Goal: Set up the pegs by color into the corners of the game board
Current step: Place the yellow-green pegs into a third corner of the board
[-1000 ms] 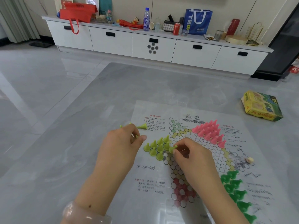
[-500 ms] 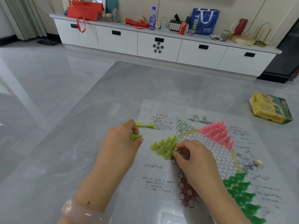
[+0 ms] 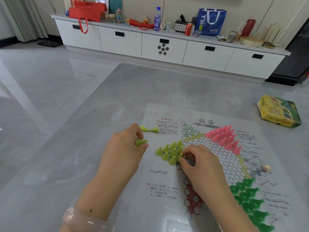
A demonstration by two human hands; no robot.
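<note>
— Table first, since it is the largest thing: grey and glossy, and it carries the game board, a printed sheet with a star of hexagon cells. Beyond its far right edge lies a yellow box.

— And your pegs, where are they?

— Sorted by color in the corners. The pink pegs fill the far corner, the dark green pegs run down the near right one, and the yellow-green pegs stand in the left corner. Two loose yellow-green pegs lie on their sides, tip to tip, on the sheet's left margin.

— How are your hands placed?

— My left hand reaches in from the lower left, back upward, a pale bangle on the wrist. Its grip is a pinch: thumb and forefinger hold one yellow-green peg sideways, just left of the cluster.

— And the right?

— My right hand comes from the lower right, palm down, fingers curled. Its grip pinches the last peg at the near right edge of the yellow-green cluster, touching its neighbors.
</note>
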